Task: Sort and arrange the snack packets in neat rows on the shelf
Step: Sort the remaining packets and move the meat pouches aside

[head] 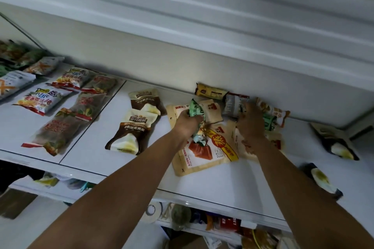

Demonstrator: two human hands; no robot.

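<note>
Left hand (187, 122): a green packet (196, 110) of glossy, crinkled film is gripped, its long axis running away from the body. Right hand (252, 125): laid on the unsorted heap just beside, at a grey foil packet (232, 105); whether anything is grasped cannot be told. Beneath: a flat tan pouch (202, 159). Leftward on the smooth white shelf (222, 180), brown-and-cream packets (131, 131) are laid in a row, nearer the left hand.
</note>
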